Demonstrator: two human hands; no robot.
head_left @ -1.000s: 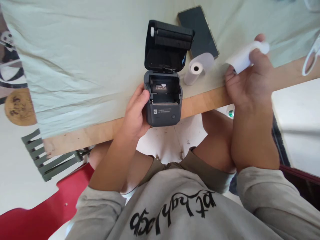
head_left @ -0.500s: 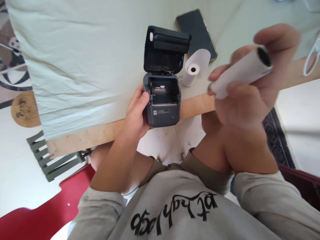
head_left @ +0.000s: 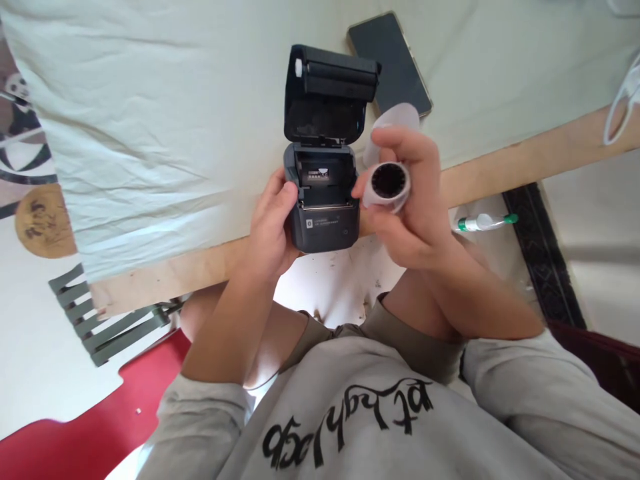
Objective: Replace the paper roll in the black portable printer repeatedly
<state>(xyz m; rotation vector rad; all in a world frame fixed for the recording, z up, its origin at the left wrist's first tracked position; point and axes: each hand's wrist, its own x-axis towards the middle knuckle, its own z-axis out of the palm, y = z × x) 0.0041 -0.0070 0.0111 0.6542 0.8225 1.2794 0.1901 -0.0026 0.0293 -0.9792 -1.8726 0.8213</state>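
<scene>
A small dark grey label printer (head_left: 325, 227) is at the table's front edge, its black lid (head_left: 327, 97) swung up and back. Its paper bay shows inside, with a small printed sticker on the back wall. My left hand (head_left: 273, 220) grips the printer by its left side. Just to the right of the printer, my right hand (head_left: 415, 193) is closed around a white paper roll (head_left: 389, 183), whose dark hollow end faces up at me. Behind that hand a second paper roll with a loose curled strip (head_left: 397, 119) is mostly hidden.
A dark phone (head_left: 393, 63) lies on the pale tablecloth (head_left: 165, 120) behind the printer. A white cable (head_left: 623, 100) hangs at the right edge. Below the table's wooden edge, a green-capped bottle (head_left: 485, 222) is on the floor. A red chair (head_left: 145, 383) stands at lower left.
My right hand has moved left and brought the paper roll close beside the printer, turning its open end upward. My left hand and the open printer have barely moved.
</scene>
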